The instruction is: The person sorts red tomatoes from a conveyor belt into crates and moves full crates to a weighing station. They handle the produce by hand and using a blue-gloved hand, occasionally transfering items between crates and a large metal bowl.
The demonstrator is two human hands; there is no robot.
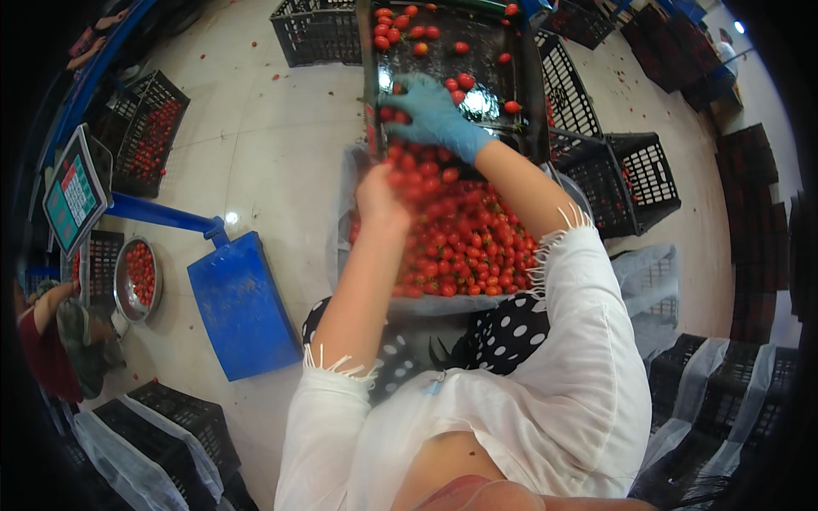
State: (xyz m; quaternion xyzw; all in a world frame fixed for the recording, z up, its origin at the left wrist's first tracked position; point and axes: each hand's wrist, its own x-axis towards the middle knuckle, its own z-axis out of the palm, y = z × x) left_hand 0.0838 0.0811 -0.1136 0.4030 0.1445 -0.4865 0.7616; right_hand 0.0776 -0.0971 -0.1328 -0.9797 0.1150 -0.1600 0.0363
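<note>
My right hand (434, 115), in a blue glove, reaches over the black sorting tray (426, 66). Its fingers are spread apart around a few cherry tomatoes near the tray's left edge. Below and to the left, my bare left hand (381, 198) is over the lined crate (341, 247), against the heap of red cherry tomatoes (464, 247). Motion blurs that hand and its fingers are mostly hidden, so I cannot make out whether it grips any. Several more tomatoes lie scattered across the wet tray.
To the left stands a blue platform scale (243, 302) with its display (75, 192). Beyond are a steel bowl (136, 281) of tomatoes and a black crate (149, 136). Another person's arm (55, 302) shows at far left. Black crates (643, 183) stand at right.
</note>
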